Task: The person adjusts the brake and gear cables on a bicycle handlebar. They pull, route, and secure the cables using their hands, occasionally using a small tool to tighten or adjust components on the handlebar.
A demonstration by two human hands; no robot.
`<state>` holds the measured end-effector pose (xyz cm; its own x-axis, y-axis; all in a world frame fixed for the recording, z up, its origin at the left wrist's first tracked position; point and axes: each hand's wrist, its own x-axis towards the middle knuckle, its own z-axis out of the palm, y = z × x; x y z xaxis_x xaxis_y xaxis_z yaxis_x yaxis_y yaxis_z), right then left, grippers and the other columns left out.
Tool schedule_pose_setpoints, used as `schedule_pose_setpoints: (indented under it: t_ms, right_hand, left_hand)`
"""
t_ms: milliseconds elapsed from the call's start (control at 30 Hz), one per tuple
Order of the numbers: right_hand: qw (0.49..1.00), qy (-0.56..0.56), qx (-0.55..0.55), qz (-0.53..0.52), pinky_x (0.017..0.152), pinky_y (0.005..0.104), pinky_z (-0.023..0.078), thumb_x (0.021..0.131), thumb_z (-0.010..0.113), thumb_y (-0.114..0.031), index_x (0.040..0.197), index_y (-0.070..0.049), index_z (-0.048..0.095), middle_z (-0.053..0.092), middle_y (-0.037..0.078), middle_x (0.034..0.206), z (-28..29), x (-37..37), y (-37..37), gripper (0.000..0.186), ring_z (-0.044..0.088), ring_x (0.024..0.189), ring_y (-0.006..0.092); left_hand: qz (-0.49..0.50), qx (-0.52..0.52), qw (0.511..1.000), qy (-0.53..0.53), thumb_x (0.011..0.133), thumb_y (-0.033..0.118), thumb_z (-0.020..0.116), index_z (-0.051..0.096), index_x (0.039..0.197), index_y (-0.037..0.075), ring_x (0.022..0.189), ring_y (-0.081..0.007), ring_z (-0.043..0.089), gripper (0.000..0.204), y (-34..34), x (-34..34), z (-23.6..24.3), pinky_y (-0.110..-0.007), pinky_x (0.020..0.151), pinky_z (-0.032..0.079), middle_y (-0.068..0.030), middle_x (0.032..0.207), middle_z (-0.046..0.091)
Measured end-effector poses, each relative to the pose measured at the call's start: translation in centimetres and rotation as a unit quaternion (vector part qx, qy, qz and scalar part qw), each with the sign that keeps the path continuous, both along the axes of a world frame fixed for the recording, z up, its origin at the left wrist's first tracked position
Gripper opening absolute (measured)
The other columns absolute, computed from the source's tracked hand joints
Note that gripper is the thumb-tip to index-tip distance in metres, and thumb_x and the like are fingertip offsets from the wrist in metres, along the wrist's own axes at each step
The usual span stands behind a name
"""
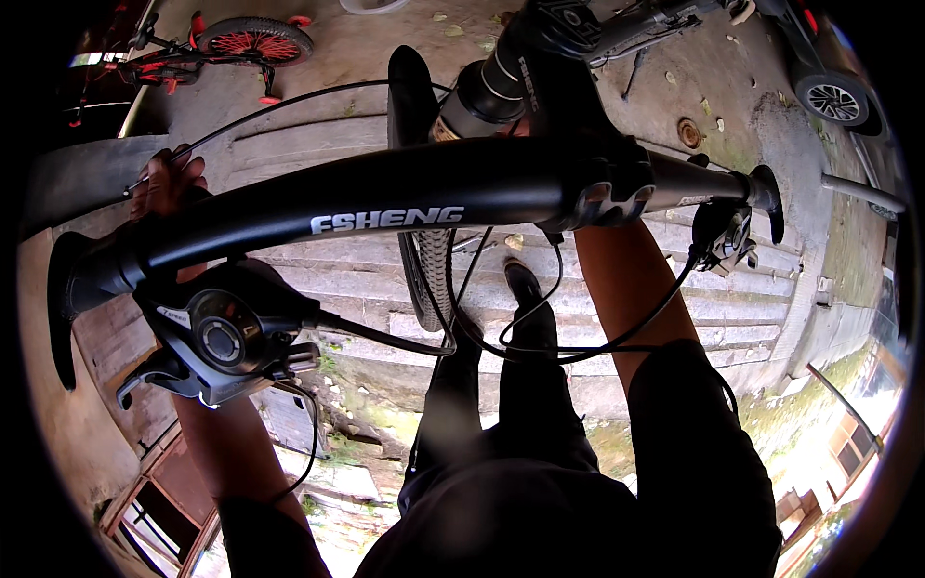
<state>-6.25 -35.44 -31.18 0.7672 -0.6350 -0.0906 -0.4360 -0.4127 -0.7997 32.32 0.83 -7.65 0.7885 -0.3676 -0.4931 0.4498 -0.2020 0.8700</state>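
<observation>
Your left hand (pixel 171 183) is beyond the left end of the black flat handlebar (pixel 385 188), fingers bent beside a black cable (pixel 356 85); whether they grip it, you cannot tell. Your right forearm (pixel 626 289) passes beneath the bar near the stem (pixel 568 96), which hides that hand and its fingers' state. The handlebar spans the view before you, above pale steps (pixel 366 260), with the trigger shifter (pixel 226 332) on its left side.

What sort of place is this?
Probably an outdoor yard or paved lane beside buildings, though the edges are hard to read: there's a car at upper right, a red-and-black bicycle at upper left, and weathered stone-like steps underfoot.
</observation>
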Motion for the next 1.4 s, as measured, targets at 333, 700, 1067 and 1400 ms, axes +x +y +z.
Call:
schedule_pose_setpoints:
  t_ms: [333, 700, 1067, 1400]
  right_hand:
    - [0.964, -0.05, 0.258, -0.034, 0.083, 0.0348, 0.05, 0.087, 0.065, -0.015, 0.115, -0.005, 0.061, 0.064, 0.007, 0.103, -1.7, -2.2, -0.8, 0.03, 0.06, 0.092, 0.0174]
    - [0.917, -0.051, 0.389, -0.071, 0.08, 0.034, 0.05, 0.087, 0.065, -0.013, 0.112, -0.006, 0.061, 0.063, 0.007, 0.098, -2.5, -5.1, 0.7, 0.026, 0.058, 0.088, 0.0167]
    - [0.989, -0.035, 0.141, -0.036, 0.093, 0.0373, 0.045, 0.089, 0.06, -0.013, 0.107, -0.005, 0.064, 0.063, 0.01, 0.106, -5.9, -5.7, 0.0, 0.02, 0.057, 0.1, 0.0223]
    - [0.842, -0.331, 0.425, 0.044, 0.089, 0.0291, 0.05, 0.096, 0.059, -0.027, 0.12, 0.004, 0.056, 0.065, 0.011, 0.112, -2.5, -3.6, -2.2, 0.039, 0.062, 0.101, 0.014]
  left_hand:
    - [-0.063, -0.125, 0.99, -0.006, 0.102, 0.028, 0.057, 0.06, 0.117, 0.008, 0.098, -0.0216, 0.07, 0.025, -5.8, -4.4, -4.1, -0.035, 0.078, 0.059, -0.0104, 0.113, 0.07]
    - [-0.048, -0.035, 0.995, -0.085, 0.099, 0.026, 0.063, 0.058, 0.117, 0.003, 0.093, -0.0242, 0.07, 0.03, -10.9, -9.7, -4.9, -0.036, 0.076, 0.058, -0.0156, 0.108, 0.07]
    - [-0.102, -0.002, 0.995, -0.003, 0.098, 0.026, 0.063, 0.063, 0.114, 0.004, 0.097, -0.0211, 0.068, 0.027, -14.5, -13.1, -7.7, -0.034, 0.087, 0.055, -0.0138, 0.107, 0.07]
    - [-0.177, -0.057, 0.982, -0.006, 0.096, 0.029, 0.065, 0.059, 0.12, 0.001, 0.11, -0.0274, 0.065, 0.038, -11.7, -11.8, -9.3, -0.042, 0.096, 0.052, -0.0179, 0.117, 0.067]
